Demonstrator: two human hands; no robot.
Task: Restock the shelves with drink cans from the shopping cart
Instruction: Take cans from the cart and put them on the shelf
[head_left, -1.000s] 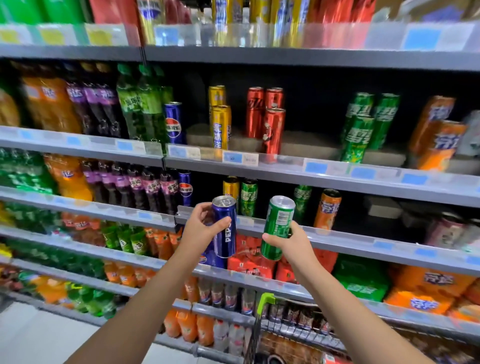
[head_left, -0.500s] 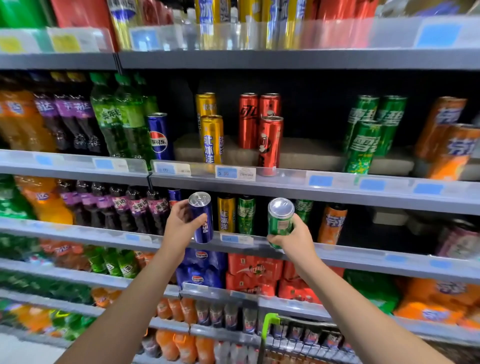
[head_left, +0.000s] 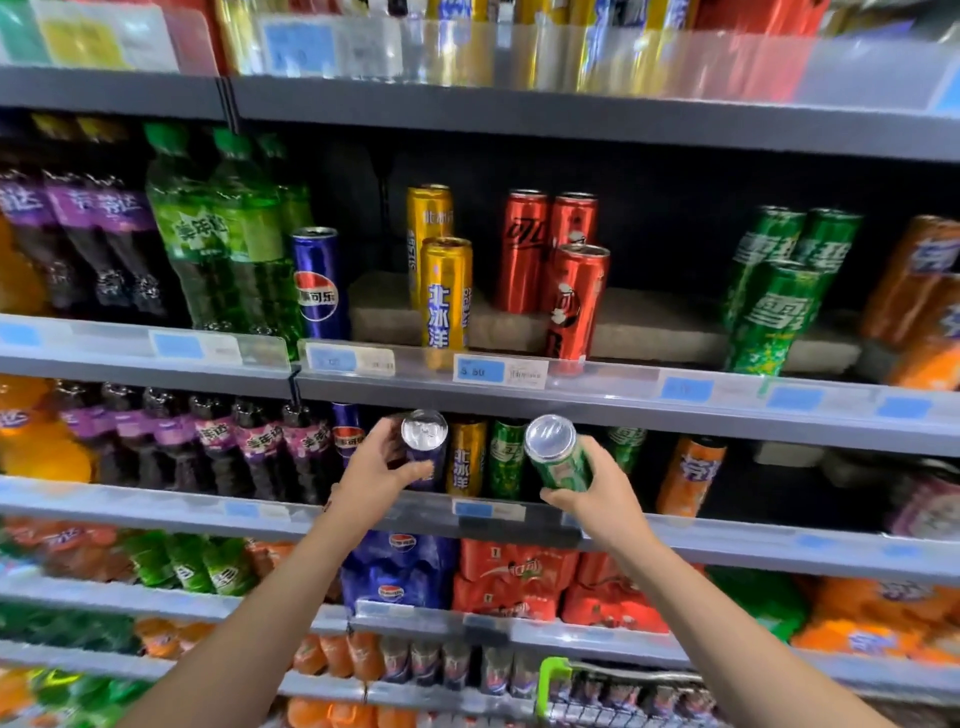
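**A:** What has just changed?

**B:** Both hands have gone up and forward. A second ago the two cans were held upright in front of the shelf edge below; now they are tipped, tops towards the camera, at the mouth of the can shelf (head_left: 675, 535). The left hand (head_left: 376, 475) has its fingers curled round a blue can (head_left: 425, 449), and the right hand (head_left: 597, 491) is wrapped round a green can (head_left: 558, 457).

**A:** Where do the cans sit against the stock?

**B:** The blue can is just right of a blue cola can (head_left: 347, 434) already standing on that shelf, and just left of a yellow can (head_left: 466, 457). The green can is held in front of the row, just right of a green shelf can (head_left: 506, 457). Neither appears set down yet — both look tilted and still carried.

**A:** What does that mean for the job?

**B:** I judge the placing step is nearly there: each can is being brought to its matching colour and next needs standing upright on the shelf.

**A:** What is hard to see?

**B:** The blue can's label is blurred and partly behind the fingers. Whether either can's base touches the shelf is hidden by the hands. The shopping cart (head_left: 597, 686) is cut off at the bottom edge — only a green handle corner and some wire show, so I cannot tell how many cans remain. The top shelf is smeared by motion.
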